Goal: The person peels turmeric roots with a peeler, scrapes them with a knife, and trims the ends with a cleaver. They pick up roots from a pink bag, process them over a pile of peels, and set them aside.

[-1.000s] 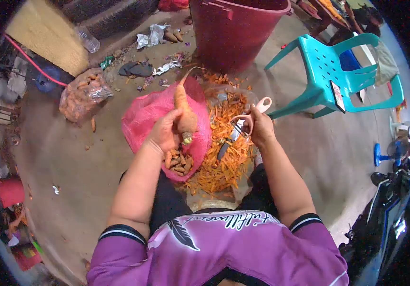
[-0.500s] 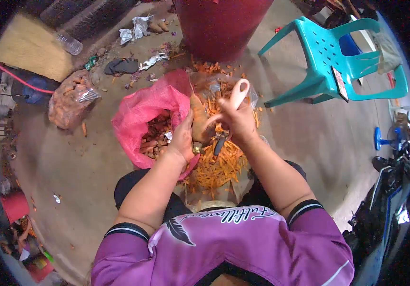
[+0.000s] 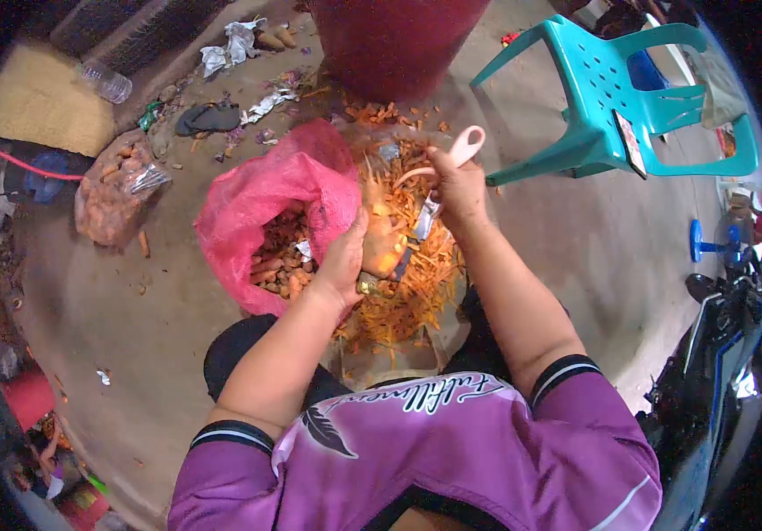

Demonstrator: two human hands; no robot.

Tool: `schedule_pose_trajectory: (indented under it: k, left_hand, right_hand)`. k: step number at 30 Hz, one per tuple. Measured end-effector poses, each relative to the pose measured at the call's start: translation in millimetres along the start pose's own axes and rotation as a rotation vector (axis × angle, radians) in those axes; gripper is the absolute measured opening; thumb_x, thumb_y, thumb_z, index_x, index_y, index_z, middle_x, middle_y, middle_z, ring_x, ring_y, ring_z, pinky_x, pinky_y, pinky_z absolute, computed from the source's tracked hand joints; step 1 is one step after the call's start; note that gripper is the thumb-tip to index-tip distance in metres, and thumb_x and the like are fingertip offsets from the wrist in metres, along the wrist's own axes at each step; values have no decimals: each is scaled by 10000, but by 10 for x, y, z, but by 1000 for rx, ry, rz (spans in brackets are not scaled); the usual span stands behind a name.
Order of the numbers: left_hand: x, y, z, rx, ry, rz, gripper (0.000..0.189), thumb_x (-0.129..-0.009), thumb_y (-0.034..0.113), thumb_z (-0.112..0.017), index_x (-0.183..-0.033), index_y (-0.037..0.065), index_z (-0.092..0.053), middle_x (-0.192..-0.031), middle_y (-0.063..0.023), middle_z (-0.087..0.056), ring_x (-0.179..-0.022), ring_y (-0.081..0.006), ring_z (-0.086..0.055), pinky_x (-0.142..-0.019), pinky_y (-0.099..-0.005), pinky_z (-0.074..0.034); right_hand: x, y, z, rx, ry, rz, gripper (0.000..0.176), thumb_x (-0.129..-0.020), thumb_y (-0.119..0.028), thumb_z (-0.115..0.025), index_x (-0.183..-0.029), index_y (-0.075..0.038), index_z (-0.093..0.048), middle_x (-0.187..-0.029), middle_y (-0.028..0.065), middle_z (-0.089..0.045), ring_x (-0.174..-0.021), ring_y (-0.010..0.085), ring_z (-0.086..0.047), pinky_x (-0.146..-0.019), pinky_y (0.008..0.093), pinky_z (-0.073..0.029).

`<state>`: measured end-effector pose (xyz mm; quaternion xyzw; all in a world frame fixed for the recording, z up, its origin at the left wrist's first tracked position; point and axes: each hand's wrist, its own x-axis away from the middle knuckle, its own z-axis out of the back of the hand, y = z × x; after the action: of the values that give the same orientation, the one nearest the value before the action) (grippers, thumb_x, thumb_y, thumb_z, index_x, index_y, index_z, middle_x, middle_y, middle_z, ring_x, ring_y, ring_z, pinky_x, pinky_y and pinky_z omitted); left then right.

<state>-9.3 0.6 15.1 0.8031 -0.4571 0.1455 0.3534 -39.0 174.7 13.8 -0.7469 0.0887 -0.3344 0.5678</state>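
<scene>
My left hand is wrapped round the thick end of a large carrot, its stem stub towards me and its thin tip pointing away. Bright orange patches show on the carrot's skin. In my right hand is a vegetable peeler with a pale pink looped handle, held just right of the carrot and apart from it. Below both hands spreads a heap of orange peelings. An open pink woven sack stands against my left hand, with several carrots inside.
A dark red barrel stands ahead, and a teal plastic chair to the right. On the left lie a clear bag of carrots and a dark slipper. A motorcycle is at the far right.
My right hand has moved the peeler up and right, away from the carrot. More bright orange shows on the carrot's near part. My left hand still grips it.
</scene>
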Motion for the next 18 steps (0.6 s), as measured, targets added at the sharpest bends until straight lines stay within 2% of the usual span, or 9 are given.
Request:
schedule_pose_trajectory:
  k: [3, 6, 9, 10, 11, 13, 14, 17, 18]
  left_hand:
    - [23, 86, -179, 69, 123, -60, 445, -858, 461, -345, -988, 61, -491, -831, -66, -570, -687, -159, -572, -578, -279, -480]
    - [40, 54, -196, 0, 156, -152, 435, -863, 454, -336, -995, 72, -497, -851, -59, -567, -714, -154, -570, -623, -275, -480]
    - [61, 32, -63, -117, 5, -90, 446, -865, 454, -331, -1024, 71, -494, -881, -57, -568, -740, -148, -565, -638, -267, -475]
    - [52, 31, -13, -154, -70, -44, 452, -865, 456, -330, -1036, 70, -491, -890, -57, -568, -749, -146, -563, -643, -265, -474]
    - [11, -18, 15, -151, 2, -89, 460, -866, 458, -324, -1043, 67, -489, -901, -57, -567, -764, -145, -561, -656, -268, -472]
    - [-83, -141, 23, -130, 143, -184, 477, -867, 463, -312, -1056, 61, -485, -922, -56, -565, -793, -143, -558, -681, -274, -469]
    - [-67, -105, -29, -164, 194, -216, 483, -866, 464, -314, -1057, 52, -479, -938, -52, -559, -825, -145, -555, -731, -284, -457]
    - [-28, -19, -87, -129, 157, -266, 494, -861, 469, -329, -1071, 45, -468, -959, -50, -553, -865, -149, -550, -776, -295, -442]
    - [-56, -45, -33, -147, 155, -252, 486, -852, 480, -345, -1056, 58, -472, -927, -47, -558, -824, -144, -559, -728, -288, -458]
  right_hand:
    - [327, -126, -139, 30, -135, -100, 234, -725, -222, -628, -744, -34, -490, -544, 24, -471, -412, 96, -425, -372, 216, -320]
    - [448, 24, -145, 222, -348, -31, 207, -703, -208, -620, -695, -34, -508, -547, 21, -467, -420, 100, -425, -382, 241, -329]
    - [8, 194, 37, 364, 5, 173, 180, -693, -181, -602, -661, -36, -500, -545, 18, -467, -419, 98, -423, -382, 244, -331]
    - [7, 34, 97, 158, 57, 73, 175, -693, -173, -587, -646, -38, -486, -545, 14, -470, -414, 92, -413, -389, 233, -335]
    - [26, -72, 129, 87, 42, -51, 193, -713, -189, -582, -647, -40, -477, -543, 15, -467, -414, 86, -406, -388, 224, -331]
    - [81, -10, 83, 84, -16, 41, 203, -729, -192, -585, -651, -40, -476, -545, 19, -466, -414, 84, -402, -386, 219, -327]
    - [191, -43, 28, 67, -78, -6, 205, -730, -191, -593, -652, -41, -477, -544, 18, -464, -416, 88, -405, -384, 221, -325]
    - [481, -2, -81, 150, -275, -53, 211, -714, -192, -619, -663, -35, -488, -534, 22, -464, -426, 106, -427, -374, 235, -313]
    - [434, 56, -57, 160, -252, -56, 200, -713, -185, -612, -662, -34, -491, -533, 22, -466, -426, 103, -427, -374, 236, -312]
